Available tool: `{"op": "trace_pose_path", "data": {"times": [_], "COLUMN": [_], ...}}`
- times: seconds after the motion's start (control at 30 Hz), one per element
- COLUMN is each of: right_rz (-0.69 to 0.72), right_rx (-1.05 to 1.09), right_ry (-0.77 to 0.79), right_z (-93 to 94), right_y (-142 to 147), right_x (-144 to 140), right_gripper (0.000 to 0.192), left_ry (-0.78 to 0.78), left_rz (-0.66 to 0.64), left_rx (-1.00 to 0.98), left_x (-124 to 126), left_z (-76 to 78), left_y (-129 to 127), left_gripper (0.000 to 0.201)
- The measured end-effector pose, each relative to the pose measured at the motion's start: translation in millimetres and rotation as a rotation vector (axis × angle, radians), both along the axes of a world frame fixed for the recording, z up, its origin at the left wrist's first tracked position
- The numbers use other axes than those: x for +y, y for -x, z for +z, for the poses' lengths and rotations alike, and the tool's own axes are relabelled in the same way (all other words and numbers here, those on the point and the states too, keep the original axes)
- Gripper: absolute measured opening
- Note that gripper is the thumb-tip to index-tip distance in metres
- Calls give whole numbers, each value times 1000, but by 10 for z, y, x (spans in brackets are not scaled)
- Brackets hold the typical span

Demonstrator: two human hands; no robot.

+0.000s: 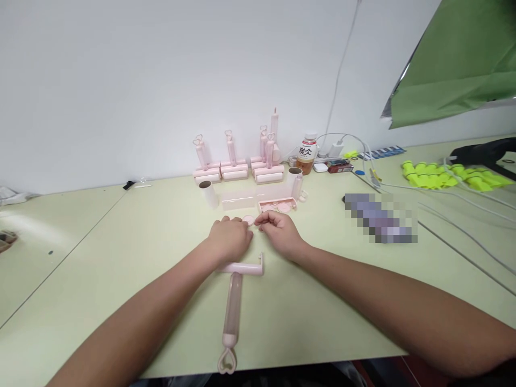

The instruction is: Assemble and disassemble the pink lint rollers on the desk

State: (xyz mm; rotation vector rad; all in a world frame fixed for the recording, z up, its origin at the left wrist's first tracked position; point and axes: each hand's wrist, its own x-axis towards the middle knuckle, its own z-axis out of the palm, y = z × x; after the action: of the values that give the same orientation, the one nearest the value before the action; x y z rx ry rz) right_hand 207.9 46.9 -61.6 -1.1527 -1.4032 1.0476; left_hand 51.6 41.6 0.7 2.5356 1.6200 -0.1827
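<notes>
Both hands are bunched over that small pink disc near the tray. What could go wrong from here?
1. The pink disc lies loose between the left hand and right hand; a fumble might flick it away.
2. The roller handle reaches to the table edge, under the left forearm; a sweep back could knock it off.
3. The upright paper roll and tray stand just beyond the knuckles and could be bumped.

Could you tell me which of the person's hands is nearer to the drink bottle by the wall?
Right. The right hand lies below the bottle, slightly left; the left hand is farther left.
</notes>
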Motion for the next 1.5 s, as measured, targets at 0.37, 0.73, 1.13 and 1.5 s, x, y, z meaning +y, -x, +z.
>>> {"op": "trace_pose_path", "data": {"times": [0.37, 0.73, 1.13, 1.5], "right_rz": [-27, -14, 700, 733], "right_rx": [-31, 49, -4, -220], "right_ry": [-20, 17, 384, -418], "right_z": [-22, -41, 237, 247], "right_y": [12, 8, 103, 8], "right_x": [9, 30, -445, -562], "right_gripper": [18, 18, 34, 10], "left_ry": [-85, 315, 322, 827], "left_rz": [51, -145, 166, -188], "left_rx": [-120, -326, -923, -1179], "left_x": [16, -350, -261, -295], "left_z": [121, 154, 120, 232], "left_y": [117, 469, 618, 739], "left_gripper": [32, 28, 29, 15]}}
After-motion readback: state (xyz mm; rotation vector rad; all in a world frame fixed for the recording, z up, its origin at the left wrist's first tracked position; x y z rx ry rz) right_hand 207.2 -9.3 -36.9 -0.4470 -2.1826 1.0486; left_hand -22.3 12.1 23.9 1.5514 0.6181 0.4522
